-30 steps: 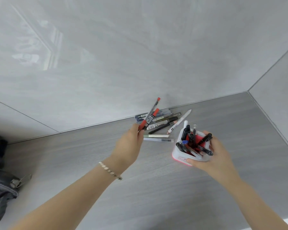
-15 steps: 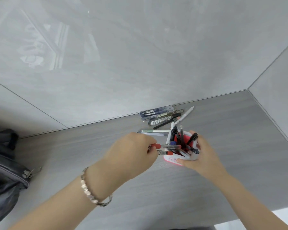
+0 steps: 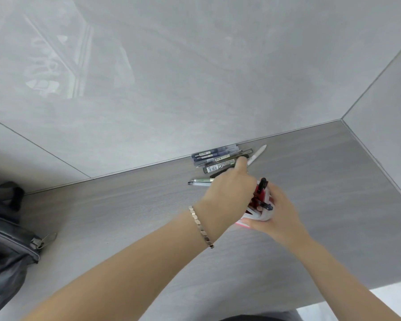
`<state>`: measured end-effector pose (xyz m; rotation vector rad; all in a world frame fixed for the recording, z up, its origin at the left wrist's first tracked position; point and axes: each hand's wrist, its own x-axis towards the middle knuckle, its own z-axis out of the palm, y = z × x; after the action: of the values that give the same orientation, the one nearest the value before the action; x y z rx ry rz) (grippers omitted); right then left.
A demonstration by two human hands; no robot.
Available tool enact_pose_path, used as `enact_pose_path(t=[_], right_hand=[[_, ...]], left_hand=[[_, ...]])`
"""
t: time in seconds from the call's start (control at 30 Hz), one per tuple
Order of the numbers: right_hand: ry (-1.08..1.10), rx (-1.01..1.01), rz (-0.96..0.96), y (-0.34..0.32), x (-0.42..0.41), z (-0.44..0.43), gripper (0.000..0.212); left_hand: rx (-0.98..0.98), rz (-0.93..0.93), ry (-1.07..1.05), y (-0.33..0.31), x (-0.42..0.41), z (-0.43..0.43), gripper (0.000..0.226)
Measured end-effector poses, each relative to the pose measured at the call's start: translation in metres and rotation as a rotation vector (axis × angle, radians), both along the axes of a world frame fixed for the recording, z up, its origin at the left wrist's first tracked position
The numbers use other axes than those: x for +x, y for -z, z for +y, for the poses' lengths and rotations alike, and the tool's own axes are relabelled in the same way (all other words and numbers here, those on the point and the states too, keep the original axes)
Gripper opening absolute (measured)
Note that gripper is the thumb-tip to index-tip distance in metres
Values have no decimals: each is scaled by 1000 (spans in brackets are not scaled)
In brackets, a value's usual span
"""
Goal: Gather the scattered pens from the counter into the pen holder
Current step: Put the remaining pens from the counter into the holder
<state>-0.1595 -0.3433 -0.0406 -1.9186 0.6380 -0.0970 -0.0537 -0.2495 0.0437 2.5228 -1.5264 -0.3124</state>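
The white pen holder (image 3: 263, 216) with a red inside and pink base stands on the grey counter (image 3: 125, 216), holding several pens. My right hand (image 3: 281, 220) grips it from the right side. My left hand (image 3: 229, 191) hovers over the holder's left half and hides it, with a finger stretched out onto the pile of scattered pens (image 3: 218, 159) by the wall. I see nothing held in that hand. A white pen (image 3: 257, 155) lies at the pile's right, and two pale pens (image 3: 199, 181) lie just left of my left hand.
A dark grey bag (image 3: 5, 246) with a metal zip pull sits at the counter's left end. Grey walls close the back and right sides, meeting in a corner at the right. The counter's front edge runs along the bottom right.
My left hand carried two red pens down from above the pile into the holder; they have left the hand, which now reaches past the holder to the pile. The right hand kept hold of the holder.
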Motion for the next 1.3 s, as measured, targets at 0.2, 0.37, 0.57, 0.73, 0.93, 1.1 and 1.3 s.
enact_pose_path(t=[0.2,0.37,0.57,0.73,0.93,1.1,1.3], right_hand=[[-12,-55,-28,1,4,-1,57],[-23,-90,16,8,1,-5,78],[-26,-72,-4,2,0,-5,71],[-17,3,-3,-4,-1,-3,85],[-31,22,6,-3,-2,-4,86],[-34,25,4,-2,-2,-4,86],[-24,19,20,-3,-2,-3,86]], left_hand=[[-419,-90,190,45,-14,19,45],[-348,-186,81,59,-13,12,45],[-500,99,126,52,-1,22,36],[-283,294,-508,80,56,36,43],[136,143,-325,115,83,38,35],[361,51,-116,117,78,30,30],[243,439,-356,103,57,68,15]])
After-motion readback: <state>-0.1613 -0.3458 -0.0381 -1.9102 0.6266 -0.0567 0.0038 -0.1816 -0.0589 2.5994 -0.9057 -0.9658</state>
